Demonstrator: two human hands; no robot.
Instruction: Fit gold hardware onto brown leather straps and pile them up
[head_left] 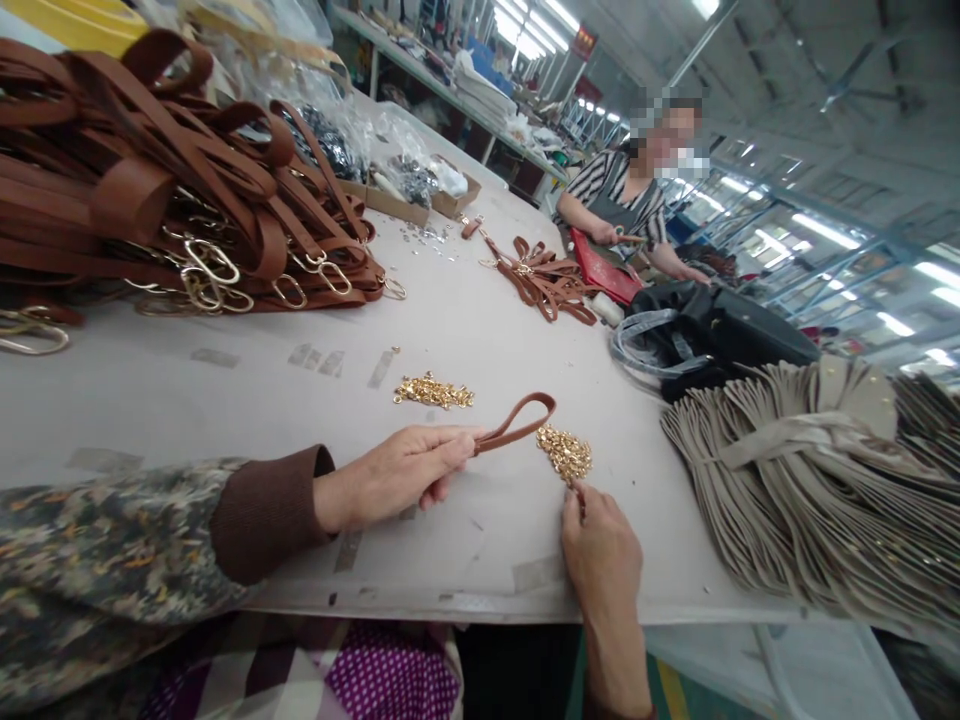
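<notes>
A short brown leather strap folded into a loop is pinched between the thumb and fingers of my left hand; its looped end points right and its other end is hidden in the hand. My right hand has thumb and forefinger pressed together at the near edge of a small pile of gold metal studs. Whatever is in that pinch is too small to make out. Beyond my left hand lies a second pile of gold-coloured fittings.
Brown straps with gold clips are heaped at the left, with a smaller strap bundle farther back. On the right are a black bag and stacked grey-beige pieces. A co-worker in a striped top works across the table.
</notes>
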